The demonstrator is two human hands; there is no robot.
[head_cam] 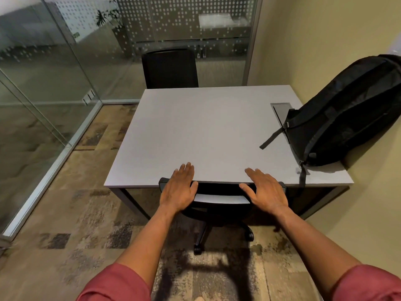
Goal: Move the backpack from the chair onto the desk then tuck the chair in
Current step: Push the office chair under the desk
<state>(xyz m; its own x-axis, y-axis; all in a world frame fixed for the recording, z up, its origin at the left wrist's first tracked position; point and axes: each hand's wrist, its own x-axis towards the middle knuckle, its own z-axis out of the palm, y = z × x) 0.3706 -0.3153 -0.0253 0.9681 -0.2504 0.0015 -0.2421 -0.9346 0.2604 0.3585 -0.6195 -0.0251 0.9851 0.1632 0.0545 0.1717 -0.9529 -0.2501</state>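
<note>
Both hands flat on the chair back, chair tucked under the desk.
Left hand (178, 190) and right hand (267, 190) lie open-fingered on the chair (219, 193); the backpack (345, 114) lies on the desk (195, 131), against the wall (325, 40).

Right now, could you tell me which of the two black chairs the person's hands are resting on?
The near chair, tucked under the desk; the left hand and right hand lie open on its backrest. The far chair stands untouched.
</note>
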